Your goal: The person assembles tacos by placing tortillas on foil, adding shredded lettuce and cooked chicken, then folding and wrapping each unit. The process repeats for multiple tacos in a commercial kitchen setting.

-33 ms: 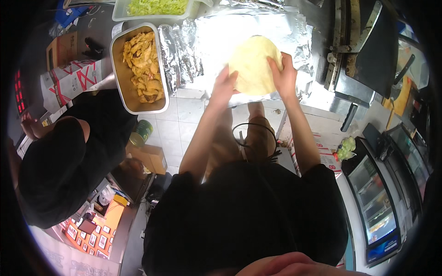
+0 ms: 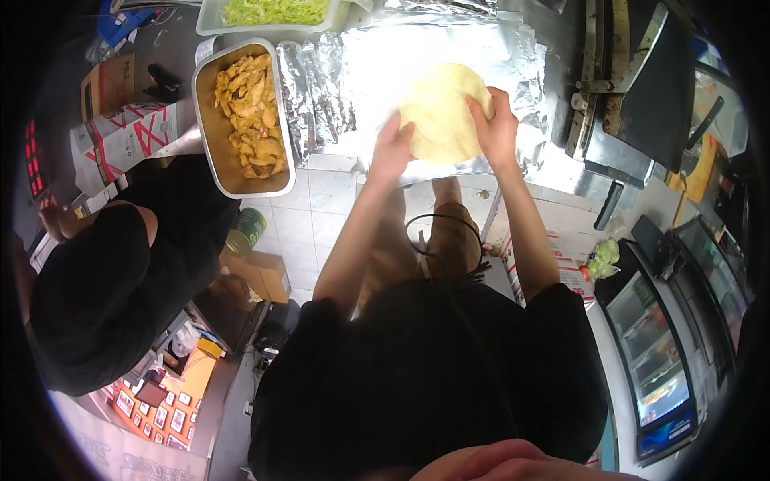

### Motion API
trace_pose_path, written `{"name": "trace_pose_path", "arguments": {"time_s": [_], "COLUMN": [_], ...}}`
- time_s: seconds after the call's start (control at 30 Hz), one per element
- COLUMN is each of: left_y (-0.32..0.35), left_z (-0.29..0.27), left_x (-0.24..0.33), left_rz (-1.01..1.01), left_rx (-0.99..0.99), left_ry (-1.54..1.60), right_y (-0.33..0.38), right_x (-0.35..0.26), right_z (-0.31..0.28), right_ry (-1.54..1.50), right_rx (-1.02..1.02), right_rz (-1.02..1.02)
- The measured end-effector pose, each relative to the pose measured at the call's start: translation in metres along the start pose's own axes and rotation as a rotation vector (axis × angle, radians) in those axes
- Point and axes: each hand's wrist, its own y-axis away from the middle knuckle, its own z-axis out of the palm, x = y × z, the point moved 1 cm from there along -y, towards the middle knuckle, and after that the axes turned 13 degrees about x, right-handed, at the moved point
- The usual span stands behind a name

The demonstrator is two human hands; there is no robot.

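A round, pale yellow flatbread (image 2: 443, 114) is between my hands, over a bright, shiny sheet of foil (image 2: 369, 72). My left hand (image 2: 391, 151) grips its lower left edge, with the thumb against the top face. On the right edge, my right hand (image 2: 496, 128) has its thumb laid over the bread and its fingers curled round the rim. The undersides of the fingers are hidden. To the left of the foil stands a deep metal pan (image 2: 202, 132) of cooked, browned meat pieces (image 2: 255, 120).
A clear tub (image 2: 210, 22) of shredded lettuce sits at the far left. Crumpled foil (image 2: 321, 96) lies beside the pan. A black-handled press (image 2: 618, 164) stands at right. Another person (image 2: 104, 272) in black works at left; a green can (image 2: 246, 230) is below the pan.
The flatbread has shifted very slightly between my hands. Both hands keep their grip on its edges, and the pan and tub have stayed in place.
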Motion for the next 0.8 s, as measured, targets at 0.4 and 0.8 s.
{"name": "trace_pose_path", "arguments": {"time_s": [0.4,0.8], "left_y": [0.029,0.084], "left_z": [-0.013,-0.007], "left_x": [0.028,0.046], "left_rz": [0.784,0.853], "left_rx": [0.478,0.345], "left_ry": [-0.869,-0.740], "right_y": [-0.058,-0.218], "right_x": [-0.036,-0.176], "right_z": [-0.050,0.067], "right_ry": [-0.325,-2.140], "right_rx": [0.084,-0.425], "right_rz": [0.071,1.729]}}
